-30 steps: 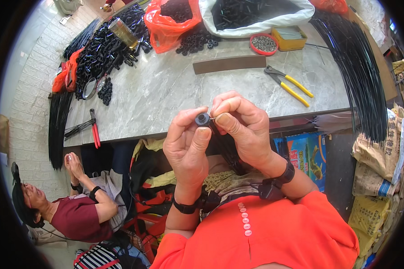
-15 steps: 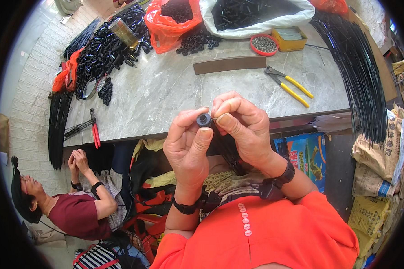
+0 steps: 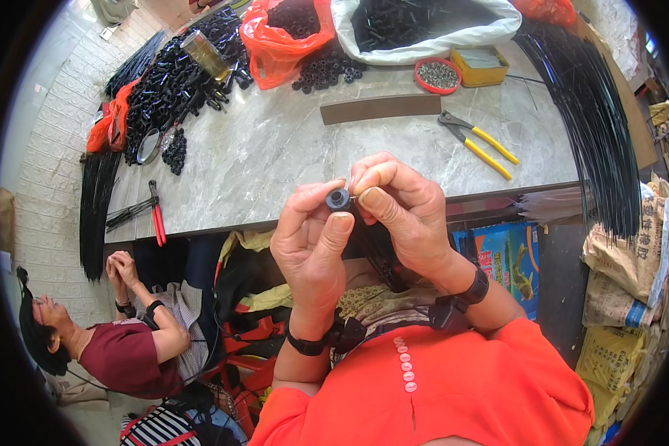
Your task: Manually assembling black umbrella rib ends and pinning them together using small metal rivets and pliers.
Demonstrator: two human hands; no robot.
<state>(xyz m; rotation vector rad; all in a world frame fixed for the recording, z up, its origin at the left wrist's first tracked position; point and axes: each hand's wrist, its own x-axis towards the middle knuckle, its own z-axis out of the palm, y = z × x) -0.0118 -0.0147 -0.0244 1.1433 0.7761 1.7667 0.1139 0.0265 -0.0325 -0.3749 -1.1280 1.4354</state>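
Observation:
In front of the table's near edge, my left hand [image 3: 310, 249] pinches a small dark grey, round, stepped plastic part [image 3: 338, 198] between thumb and forefinger. Its ringed end faces up. Close against its right side, my right hand [image 3: 405, 212] is closed, thumb and forefinger pressed on a tiny thin metal pin [image 3: 354, 198]; whether the pin's tip sits inside the plastic part cannot be made out. Beneath my hands, black rods [image 3: 379, 256] run down toward my lap, partly hidden by the fingers.
Yellow-handled cutters [image 3: 485, 145], a brown strip [image 3: 379, 108] and a red dish of small metal pieces [image 3: 438, 75] lie on the grey table [image 3: 275, 156]. Black parts [image 3: 178, 82] heap at left; black rods [image 3: 583, 111] overhang at right. A co-worker [image 3: 126, 349] sits at left.
My hands and the plastic part keep practically the same place. The co-worker's hands and head have shifted slightly left and down.

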